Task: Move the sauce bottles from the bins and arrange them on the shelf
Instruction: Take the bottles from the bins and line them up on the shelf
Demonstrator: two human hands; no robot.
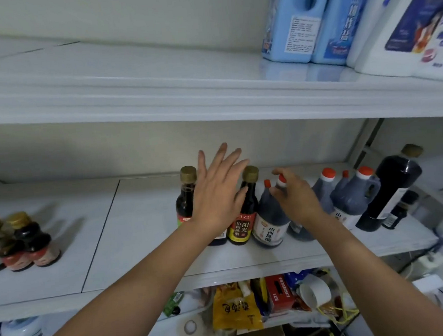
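Dark sauce bottle (185,197) sits half hidden behind the spread left hand (217,197); right hand (295,197) pinches a red-capped bottle (282,180).

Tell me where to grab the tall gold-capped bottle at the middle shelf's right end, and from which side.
Probably wrap the tall gold-capped bottle round its straight body, below the shoulder, coming from the front: a handled jug crowds its left, and a small bottle stands low on its right. The right hand, pinching a red-capped bottle, is nearer.

Plain off-white wall (123,13) sat behind the white shelving (130,100), light was pretty flat, grey upright (364,143) at right, metal maybe.
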